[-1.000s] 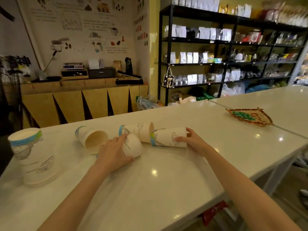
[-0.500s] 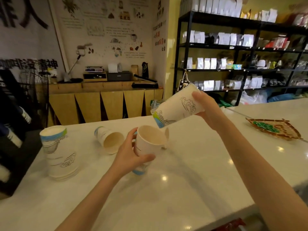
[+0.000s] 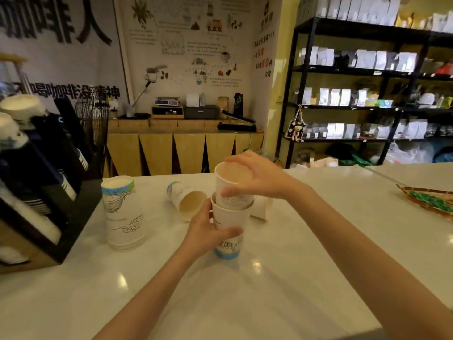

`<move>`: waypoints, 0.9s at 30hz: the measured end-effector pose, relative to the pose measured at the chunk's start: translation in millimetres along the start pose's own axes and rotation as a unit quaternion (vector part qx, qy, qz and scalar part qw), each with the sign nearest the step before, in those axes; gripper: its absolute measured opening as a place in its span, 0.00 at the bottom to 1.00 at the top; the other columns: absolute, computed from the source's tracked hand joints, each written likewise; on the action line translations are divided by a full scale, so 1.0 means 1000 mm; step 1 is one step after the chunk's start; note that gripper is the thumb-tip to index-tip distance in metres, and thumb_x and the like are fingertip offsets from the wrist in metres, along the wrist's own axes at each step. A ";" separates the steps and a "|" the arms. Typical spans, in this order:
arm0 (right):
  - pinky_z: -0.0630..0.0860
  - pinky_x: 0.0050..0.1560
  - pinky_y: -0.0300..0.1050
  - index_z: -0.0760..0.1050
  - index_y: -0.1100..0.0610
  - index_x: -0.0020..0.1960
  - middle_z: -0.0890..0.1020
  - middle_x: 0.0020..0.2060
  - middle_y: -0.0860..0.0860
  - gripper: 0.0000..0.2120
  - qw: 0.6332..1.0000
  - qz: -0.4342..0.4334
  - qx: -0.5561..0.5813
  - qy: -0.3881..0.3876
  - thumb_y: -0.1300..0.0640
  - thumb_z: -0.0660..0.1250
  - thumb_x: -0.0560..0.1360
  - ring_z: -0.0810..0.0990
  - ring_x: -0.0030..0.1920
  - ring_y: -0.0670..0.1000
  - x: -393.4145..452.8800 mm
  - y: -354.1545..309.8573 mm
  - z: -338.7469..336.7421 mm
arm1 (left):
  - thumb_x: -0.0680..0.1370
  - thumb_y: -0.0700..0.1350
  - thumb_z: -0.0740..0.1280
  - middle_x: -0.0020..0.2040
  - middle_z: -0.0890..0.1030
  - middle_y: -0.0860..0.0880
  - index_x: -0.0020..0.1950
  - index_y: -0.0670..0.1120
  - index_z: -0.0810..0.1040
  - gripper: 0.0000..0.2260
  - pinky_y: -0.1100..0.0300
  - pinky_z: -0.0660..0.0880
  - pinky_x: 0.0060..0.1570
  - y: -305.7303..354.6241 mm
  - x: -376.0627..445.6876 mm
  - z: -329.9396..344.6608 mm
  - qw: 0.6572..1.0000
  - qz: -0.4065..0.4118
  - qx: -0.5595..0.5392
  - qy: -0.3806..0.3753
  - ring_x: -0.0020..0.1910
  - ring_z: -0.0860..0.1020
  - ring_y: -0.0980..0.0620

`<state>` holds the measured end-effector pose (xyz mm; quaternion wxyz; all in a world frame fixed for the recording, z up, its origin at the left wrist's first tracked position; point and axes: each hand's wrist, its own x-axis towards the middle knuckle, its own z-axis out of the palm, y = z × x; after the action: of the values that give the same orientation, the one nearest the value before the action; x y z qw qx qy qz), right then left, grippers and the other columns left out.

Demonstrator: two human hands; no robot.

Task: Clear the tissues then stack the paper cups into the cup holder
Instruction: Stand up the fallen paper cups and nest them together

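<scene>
My left hand (image 3: 204,230) grips an upright white paper cup (image 3: 229,233) with a blue base on the white counter. My right hand (image 3: 257,177) holds a second cup (image 3: 231,186) by its rim, its bottom partly inside the lower cup. Another cup (image 3: 187,201) lies on its side just behind and to the left, mouth toward me. A further cup (image 3: 261,208) lies behind the held pair, mostly hidden. An upside-down stack of cups (image 3: 122,212) stands at the left. The black cup holder (image 3: 49,182) stands at the far left with cups in it.
The white counter (image 3: 269,290) stretches toward me and to the right. A woven tray (image 3: 431,200) with green items lies at the right edge. Behind the counter are a wooden sideboard (image 3: 183,148) and black shelves (image 3: 367,94) of bags.
Both hands lifted cups off the counter. The left hand stood its cup upright and the right hand turned its cup and lowered it into the left one. The view shifted left, revealing the cup holder.
</scene>
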<state>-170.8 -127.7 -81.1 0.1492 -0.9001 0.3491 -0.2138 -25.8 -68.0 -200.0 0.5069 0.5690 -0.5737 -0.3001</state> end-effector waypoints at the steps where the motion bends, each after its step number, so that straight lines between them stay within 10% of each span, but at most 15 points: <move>1: 0.68 0.57 0.44 0.63 0.48 0.70 0.69 0.59 0.47 0.39 1.000 -0.002 -0.012 -0.016 0.35 0.70 0.63 0.68 0.58 0.46 0.000 0.000 0.008 | 0.61 0.47 0.78 0.56 0.77 0.54 0.60 0.57 0.65 0.33 0.57 0.77 0.51 0.000 0.000 -0.001 1.000 -0.001 -0.005 0.001 0.56 0.75 0.53; 15: 0.69 0.56 0.40 0.62 0.46 0.70 0.70 0.62 0.46 0.32 0.985 0.038 0.164 -0.026 0.43 0.69 0.69 0.70 0.61 0.46 -0.005 0.024 0.041 | 0.62 0.44 0.77 0.57 0.74 0.55 0.62 0.59 0.61 0.36 0.65 0.74 0.46 0.004 -0.003 -0.006 0.999 -0.009 0.000 -0.031 0.58 0.73 0.54; 21: 0.70 0.64 0.49 0.68 0.52 0.68 0.76 0.54 0.44 0.24 0.940 0.110 0.298 0.125 0.45 0.63 0.74 0.74 0.62 0.50 -0.008 0.064 0.031 | 0.64 0.39 0.74 0.68 0.65 0.54 0.72 0.53 0.53 0.43 0.57 0.68 0.62 0.010 0.013 -0.040 0.987 -0.010 0.147 -0.071 0.63 0.66 0.56; 27: 0.66 0.65 0.51 0.62 0.52 0.71 0.68 0.69 0.53 0.36 0.920 0.203 0.285 0.176 0.48 0.73 0.67 0.67 0.68 0.54 -0.007 0.116 0.054 | 0.67 0.33 0.69 0.72 0.62 0.50 0.69 0.52 0.62 0.34 0.55 0.67 0.65 0.014 0.044 -0.069 0.932 0.046 0.359 -0.009 0.69 0.63 0.50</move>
<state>-214.1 -199.1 -178.2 0.3756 -0.6775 0.4690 -0.4243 39.7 -91.5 -156.0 0.2771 0.6836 -0.6730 -0.0556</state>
